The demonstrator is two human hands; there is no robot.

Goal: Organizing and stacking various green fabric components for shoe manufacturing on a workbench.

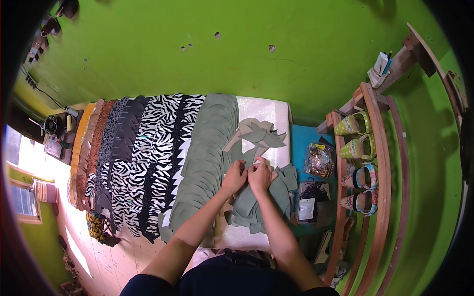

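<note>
My left hand [234, 176] and my right hand [262, 176] meet over the middle of the table, fingers bent and closed. Between their fingertips is a small grey-green cut piece [248, 157] of flat material, partly hidden by the fingers. Under and beside my right forearm lies a loose pile of grey-green pieces [279, 197]. Just beyond my fingers is a jumble of beige and grey-green pieces [259, 134]. To the left of my hands, overlapping grey-green pieces [210, 133] run in long rows.
Further left lie rows of zebra-striped [160, 113], dark, brown and yellow pieces [82, 143]. At right, a blue surface [302, 135] holds clear bags of small parts [319, 160]. A wooden rack [379, 197] with patterned shoes [356, 148] stands beyond it. A green wall [237, 64] borders the far side.
</note>
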